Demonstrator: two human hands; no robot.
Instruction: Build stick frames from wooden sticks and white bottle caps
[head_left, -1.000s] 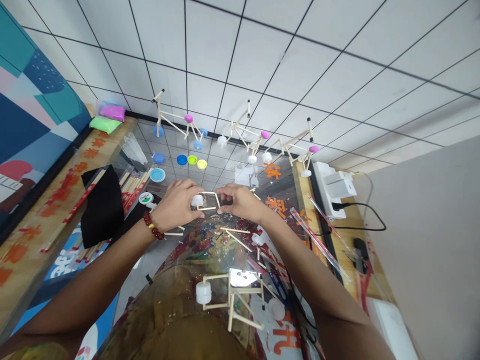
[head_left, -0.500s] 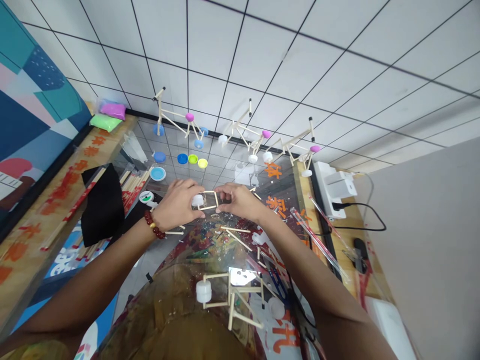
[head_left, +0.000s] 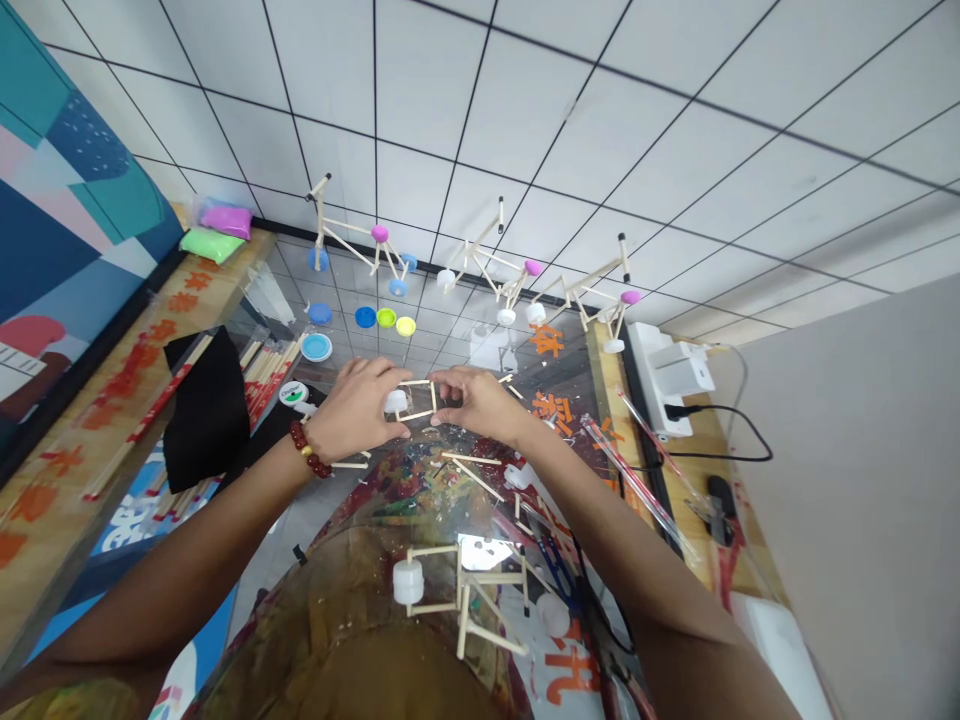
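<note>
Item in hand: a small rectangular frame of wooden sticks [head_left: 417, 400] with a white plastic wheel [head_left: 395, 402] fixed at its left end, held over a clear-covered worktop [head_left: 611, 420] directly ahead of the wearer; whether it touches the surface cannot be told. Left hand [head_left: 358, 410], red-beaded bracelet [head_left: 306, 449] at the wrist: grip closed, fingers wrapped over the wheel end of the frame. Right hand [head_left: 477, 405]: grip narrow, thumb and fingertips pinching the frame's right side. Handling, as judged: very light and fairly stiff, but thin and probably brittle at the joints, so best held at the corners or along a stick, not by the wheel alone, and without twisting. Nearby: loose sticks [head_left: 471, 470] just below the hands; a second stick frame [head_left: 491, 578] nearer the wearer; a roll of tape [head_left: 293, 394] and a bundle of sticks [head_left: 266, 380] left of the left hand; bottle caps [head_left: 385, 319] and finished stick models [head_left: 345, 247] beyond.
</note>
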